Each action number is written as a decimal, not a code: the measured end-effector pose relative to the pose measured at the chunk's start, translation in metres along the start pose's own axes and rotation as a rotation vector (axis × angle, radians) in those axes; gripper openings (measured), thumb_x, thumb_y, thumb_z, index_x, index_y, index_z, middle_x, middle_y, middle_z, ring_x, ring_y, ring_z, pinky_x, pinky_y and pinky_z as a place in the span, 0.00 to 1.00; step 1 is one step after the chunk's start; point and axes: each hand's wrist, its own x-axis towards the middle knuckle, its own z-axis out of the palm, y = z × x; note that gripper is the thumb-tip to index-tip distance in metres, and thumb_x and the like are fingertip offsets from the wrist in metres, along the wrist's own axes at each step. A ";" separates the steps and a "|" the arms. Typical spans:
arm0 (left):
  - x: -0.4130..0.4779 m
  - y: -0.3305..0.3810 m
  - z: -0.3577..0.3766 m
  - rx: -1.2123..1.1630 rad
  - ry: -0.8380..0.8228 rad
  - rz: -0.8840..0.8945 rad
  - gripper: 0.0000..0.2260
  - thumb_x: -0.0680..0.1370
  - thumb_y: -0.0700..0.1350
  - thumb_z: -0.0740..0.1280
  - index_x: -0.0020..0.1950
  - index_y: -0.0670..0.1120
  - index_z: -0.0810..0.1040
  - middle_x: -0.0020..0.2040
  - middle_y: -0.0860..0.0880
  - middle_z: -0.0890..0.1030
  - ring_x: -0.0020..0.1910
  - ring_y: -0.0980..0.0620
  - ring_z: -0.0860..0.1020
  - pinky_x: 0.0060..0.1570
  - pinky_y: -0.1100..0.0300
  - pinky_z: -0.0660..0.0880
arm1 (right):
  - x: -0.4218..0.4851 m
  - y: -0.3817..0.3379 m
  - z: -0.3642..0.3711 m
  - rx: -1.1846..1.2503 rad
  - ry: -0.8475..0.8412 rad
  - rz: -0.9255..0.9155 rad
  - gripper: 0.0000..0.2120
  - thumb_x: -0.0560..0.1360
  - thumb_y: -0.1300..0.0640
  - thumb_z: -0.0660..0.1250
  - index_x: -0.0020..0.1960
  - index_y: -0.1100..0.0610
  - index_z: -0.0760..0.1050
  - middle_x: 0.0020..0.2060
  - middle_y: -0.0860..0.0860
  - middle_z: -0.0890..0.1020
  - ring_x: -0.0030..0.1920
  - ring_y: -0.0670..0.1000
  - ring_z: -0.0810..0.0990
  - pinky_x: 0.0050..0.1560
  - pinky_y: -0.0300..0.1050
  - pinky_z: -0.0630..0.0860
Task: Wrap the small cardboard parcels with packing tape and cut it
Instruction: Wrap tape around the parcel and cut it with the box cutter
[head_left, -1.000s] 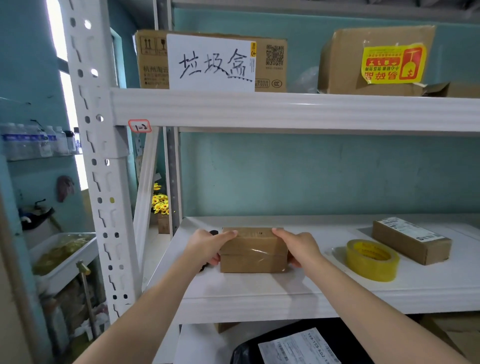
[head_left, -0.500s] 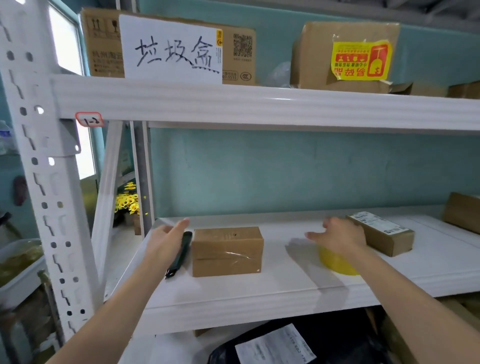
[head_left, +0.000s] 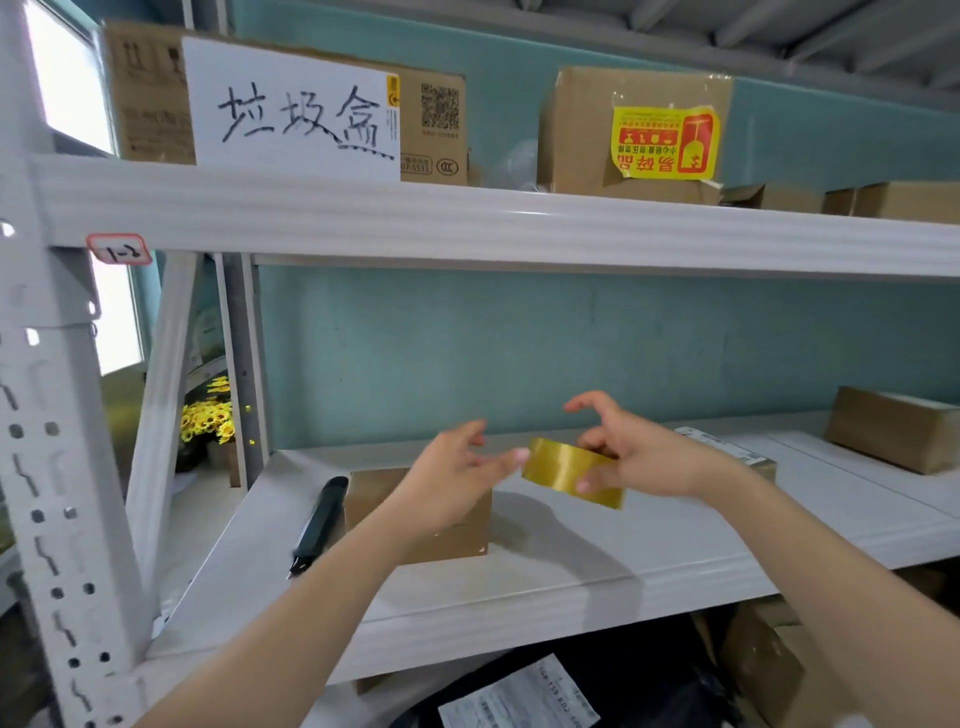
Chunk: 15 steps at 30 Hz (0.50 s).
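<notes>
Far left: white perforated rack upright (head_left: 47, 467), red-edged tag (head_left: 118, 248) reading "1-2" at the beam joint. Behind the rack, yellow flowers (head_left: 208, 418) low by the wall.

Upper shelf, L to R: carton (head_left: 431, 119) fronted by a white handwritten sheet (head_left: 291, 109); second carton (head_left: 582, 130) w/ yellow sticker (head_left: 665, 140); lower boxes at far right edge.

Middle shelf (head_left: 571, 566), white. Black cutter (head_left: 319, 522) lies flat near its left end, long axis front-to-back, just beside the small parcel (head_left: 462, 540). Touching or not: can't tell, blurred. Small parcel sits on the shelf, plain brown, partly hidden by the L forearm crossing over it.

L hand (head_left: 452, 478) is up above the parcel, not on it. Fingers roughly straight & relaxed, grasping nothing. One fingertip reaches the left edge of the tape roll (head_left: 566, 467); contact or a gap, not clear.

Tape roll: yellow-gold, in the air over the shelf, between the two hands, right of the parcel, tilted w/ its band toward the camera. R hand (head_left: 649, 457) grasps it, thumb on the near face, fingers behind. Index is lifted and hooked above the roll, free.

Behind the R hand: labelled parcel (head_left: 727, 449) on the shelf, mostly hidden by the wrist. Far right: another brown box (head_left: 893, 428) toward the back. Below the shelf: black bag (head_left: 649, 675) w/ white shipping label (head_left: 519, 701).
</notes>
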 end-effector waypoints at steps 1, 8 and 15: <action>0.002 0.002 0.005 0.012 -0.012 0.018 0.09 0.75 0.48 0.69 0.44 0.42 0.77 0.39 0.51 0.73 0.32 0.61 0.71 0.37 0.67 0.69 | 0.002 -0.009 0.004 0.001 -0.014 -0.031 0.32 0.69 0.64 0.73 0.64 0.51 0.57 0.37 0.53 0.78 0.39 0.52 0.74 0.42 0.48 0.71; 0.013 -0.007 -0.011 -0.176 0.142 -0.154 0.07 0.73 0.39 0.72 0.42 0.34 0.81 0.35 0.43 0.78 0.35 0.49 0.77 0.44 0.54 0.80 | 0.008 -0.024 0.012 0.012 0.056 -0.100 0.26 0.69 0.66 0.72 0.59 0.50 0.64 0.31 0.39 0.79 0.38 0.43 0.75 0.45 0.42 0.72; 0.007 0.009 -0.064 -0.550 0.342 -0.183 0.05 0.75 0.34 0.67 0.39 0.37 0.76 0.38 0.40 0.84 0.38 0.46 0.84 0.45 0.54 0.82 | 0.006 -0.031 0.005 -0.005 0.078 -0.202 0.15 0.64 0.67 0.76 0.48 0.57 0.78 0.41 0.53 0.80 0.43 0.46 0.76 0.49 0.47 0.72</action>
